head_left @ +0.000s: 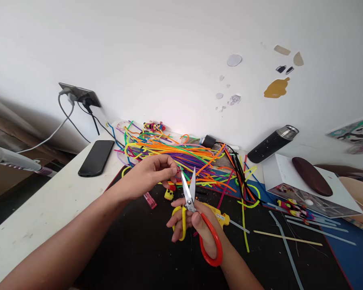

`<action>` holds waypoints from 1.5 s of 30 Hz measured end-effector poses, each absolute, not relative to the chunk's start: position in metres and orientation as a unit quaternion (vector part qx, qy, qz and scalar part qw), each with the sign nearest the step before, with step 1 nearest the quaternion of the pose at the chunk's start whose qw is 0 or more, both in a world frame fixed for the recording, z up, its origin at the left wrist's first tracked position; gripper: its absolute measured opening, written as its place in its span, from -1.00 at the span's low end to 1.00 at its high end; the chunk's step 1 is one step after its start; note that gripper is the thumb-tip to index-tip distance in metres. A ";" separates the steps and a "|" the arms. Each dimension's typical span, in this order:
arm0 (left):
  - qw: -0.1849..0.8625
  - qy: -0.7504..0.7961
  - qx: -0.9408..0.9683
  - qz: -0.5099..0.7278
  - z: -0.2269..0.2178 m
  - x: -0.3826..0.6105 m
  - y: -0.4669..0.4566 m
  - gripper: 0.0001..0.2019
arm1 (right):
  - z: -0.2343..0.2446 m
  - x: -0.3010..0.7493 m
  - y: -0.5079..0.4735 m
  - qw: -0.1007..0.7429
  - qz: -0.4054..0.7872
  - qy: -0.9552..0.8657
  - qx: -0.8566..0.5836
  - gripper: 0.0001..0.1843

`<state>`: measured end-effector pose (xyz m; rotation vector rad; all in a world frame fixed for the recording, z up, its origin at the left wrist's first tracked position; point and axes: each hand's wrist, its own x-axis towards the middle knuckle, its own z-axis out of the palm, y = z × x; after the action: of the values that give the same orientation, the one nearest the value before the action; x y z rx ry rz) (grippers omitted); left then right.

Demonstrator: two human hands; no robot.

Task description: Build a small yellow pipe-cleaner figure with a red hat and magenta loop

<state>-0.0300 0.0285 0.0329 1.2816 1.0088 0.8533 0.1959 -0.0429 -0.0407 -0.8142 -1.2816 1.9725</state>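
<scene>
A: Layout?
B: White table [45, 201], black mat [133, 249] on it. Pipe-cleaner pile [169, 151] along the table's back edge, likely for working room in front.
A: Hands?
B: Right hand [206, 230] has scissors [189, 201] by both loops, blades parted; grip suits working them. Left hand [161, 173] pinches a dark red bit [178, 170] by the blade tip, probably steadying it. Contact unclear.
A: Obstacles?
B: Black cables [242, 177] over pile's right end. Glue gun [222, 217] behind right wrist, crowding it. Yellow figure [168, 195] near mat's back edge.
</scene>
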 end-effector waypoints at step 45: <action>0.593 0.485 0.576 0.284 0.026 -0.015 0.025 -0.80 | -0.033 0.189 -0.051 0.300 0.664 -0.510 -0.457 -0.43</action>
<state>-0.0155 0.0248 0.0259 1.3390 1.1274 0.6605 0.1887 -0.0512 -0.0333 -1.2121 -1.3549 1.7639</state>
